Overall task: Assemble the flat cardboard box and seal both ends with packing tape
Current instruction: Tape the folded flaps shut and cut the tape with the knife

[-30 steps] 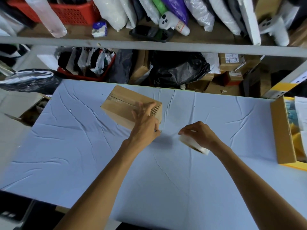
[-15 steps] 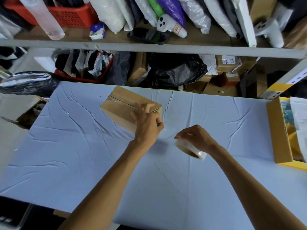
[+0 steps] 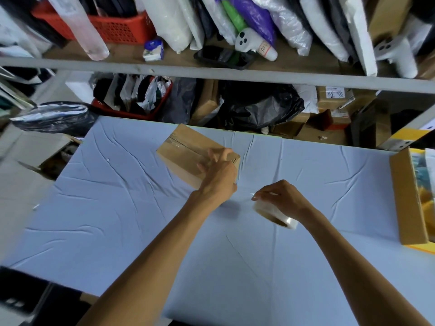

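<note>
A small brown cardboard box (image 3: 183,154) stands assembled near the far edge of the blue-covered table (image 3: 113,208), with clear tape along its top seam. My left hand (image 3: 217,175) presses flat on the box's near right corner, fingers spread over the top. My right hand (image 3: 282,198) grips a roll of clear packing tape (image 3: 274,214) just right of the box. A thin strip of tape stretches from the roll toward the box corner under my left hand.
An open cardboard carton (image 3: 407,201) with yellow contents sits at the table's right edge. Behind the table stand shelves (image 3: 211,75) packed with bags, a red basket (image 3: 117,27) and boxes. Another open box (image 3: 54,161) lies on the floor at left.
My right hand has drawn the tape roll lower and to the right, away from the box, stretching tape out. My left hand stays pressed on the box corner.
</note>
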A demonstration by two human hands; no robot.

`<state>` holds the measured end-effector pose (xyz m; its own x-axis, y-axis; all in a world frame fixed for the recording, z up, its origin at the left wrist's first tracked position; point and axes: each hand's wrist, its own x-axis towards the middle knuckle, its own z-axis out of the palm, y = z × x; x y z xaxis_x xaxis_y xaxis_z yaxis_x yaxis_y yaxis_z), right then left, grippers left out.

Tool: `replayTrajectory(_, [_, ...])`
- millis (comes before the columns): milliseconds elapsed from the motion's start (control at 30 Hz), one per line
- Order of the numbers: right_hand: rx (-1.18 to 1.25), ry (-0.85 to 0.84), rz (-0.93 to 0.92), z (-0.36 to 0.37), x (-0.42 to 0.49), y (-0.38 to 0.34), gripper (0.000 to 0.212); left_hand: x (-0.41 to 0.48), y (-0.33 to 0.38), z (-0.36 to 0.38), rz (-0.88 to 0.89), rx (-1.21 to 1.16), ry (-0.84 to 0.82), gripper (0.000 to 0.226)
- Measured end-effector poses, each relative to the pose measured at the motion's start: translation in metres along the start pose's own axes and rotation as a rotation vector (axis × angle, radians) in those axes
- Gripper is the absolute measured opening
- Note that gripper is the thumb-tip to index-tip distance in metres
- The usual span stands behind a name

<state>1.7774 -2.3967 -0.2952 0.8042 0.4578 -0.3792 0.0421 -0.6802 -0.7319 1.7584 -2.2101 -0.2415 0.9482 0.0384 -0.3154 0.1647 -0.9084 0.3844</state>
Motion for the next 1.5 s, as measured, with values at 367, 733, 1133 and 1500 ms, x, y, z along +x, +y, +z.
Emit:
replayTrajectory(367, [-0.005, 0.033, 0.157, -0.004, -0.023, 0.039, 0.017, -0.005, -0.012, -0.006, 0.076, -0.068, -0.057, 0.019])
replayTrajectory(733, [0.063, -0.026, 0.155, 0.016, -0.022, 0.03, 0.006, -0.028, -0.026, -0.013, 0.103, -0.385, 0.134, 0.036])
replayTrajectory(1133, [-0.024, 0.16, 0.272, 0.032, -0.022, 0.028, 0.013, -0.032, -0.029, -0.012, 0.114, -0.352, 0.151, 0.024])
replayTrajectory(1500, [0.104, 0.16, 0.086, 0.028, -0.021, 0.017, 0.016, -0.033, -0.028, -0.015, 0.117, -0.343, 0.148, 0.023])
